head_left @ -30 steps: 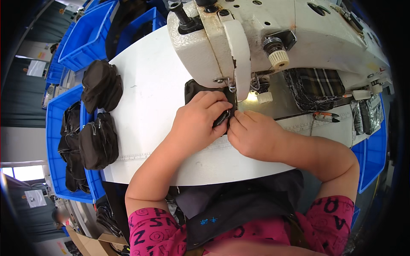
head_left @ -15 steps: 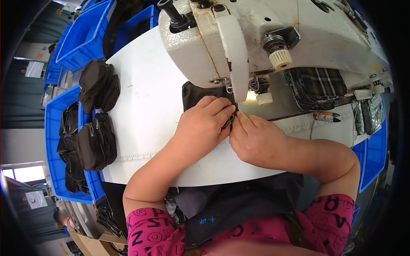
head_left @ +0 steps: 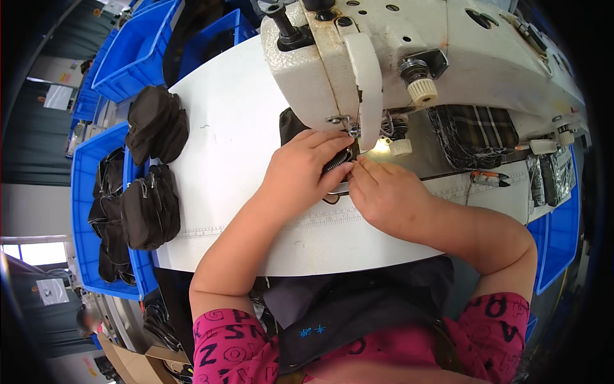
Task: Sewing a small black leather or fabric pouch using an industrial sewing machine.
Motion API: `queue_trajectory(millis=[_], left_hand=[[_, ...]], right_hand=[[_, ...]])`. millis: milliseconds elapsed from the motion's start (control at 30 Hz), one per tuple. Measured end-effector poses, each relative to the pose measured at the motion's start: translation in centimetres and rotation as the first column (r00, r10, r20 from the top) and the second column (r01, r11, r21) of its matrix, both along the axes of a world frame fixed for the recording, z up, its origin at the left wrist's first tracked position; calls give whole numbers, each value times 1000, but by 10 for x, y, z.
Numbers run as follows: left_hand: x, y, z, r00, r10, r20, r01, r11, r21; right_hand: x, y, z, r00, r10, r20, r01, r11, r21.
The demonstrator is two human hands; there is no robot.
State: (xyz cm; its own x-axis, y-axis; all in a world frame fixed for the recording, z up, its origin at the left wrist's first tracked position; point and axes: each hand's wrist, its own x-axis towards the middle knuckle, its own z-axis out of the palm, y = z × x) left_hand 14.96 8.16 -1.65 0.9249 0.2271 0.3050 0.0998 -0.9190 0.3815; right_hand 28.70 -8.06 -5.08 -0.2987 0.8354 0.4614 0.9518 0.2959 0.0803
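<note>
A dark brown fabric pouch point(head_left: 291, 126) lies under the head of the white sewing machine point(head_left: 313, 77), mostly covered by my hands. Its black zipper point(head_left: 337, 161) shows between my left thumb and fingers. My left hand point(head_left: 304, 169) is closed on the pouch, fingertips near the machine's needle area. Pressed up against it from the right, my right hand point(head_left: 391, 195) pinches the pouch's edge beside the zipper. The needle itself is hidden. Below my left thumb, a small edge of the pouch pokes out over the white table point(head_left: 256, 249).
Stuffed dark pouches point(head_left: 152, 208) stand at the left table edge by a blue bin point(head_left: 83, 221) holding more. Plaid fabric pieces point(head_left: 476, 134) are stacked under the machine arm, near a pair of thread snips point(head_left: 489, 178). Another blue bin point(head_left: 555, 243) sits at the right.
The view has shifted slightly. My hands have opened a small gap between them, so more of the zipper shows, and a pouch edge now appears below my left thumb.
</note>
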Motion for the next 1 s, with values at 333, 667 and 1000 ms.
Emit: queue_trajectory(millis=[333,667,1000], left_hand=[[-11,0,3,994,18,-112,-41,977,-207],[-6,-8,-2,998,-41,-51,29,976,-214],[6,-8,-7,988,-33,152,-10,963,271]], right_hand=[[3,-3,7,996,-15,-93,9,997,-71],[4,-5,12,995,-94,-30,87,980,-177],[4,-5,8,993,-103,-57,90,976,-196]])
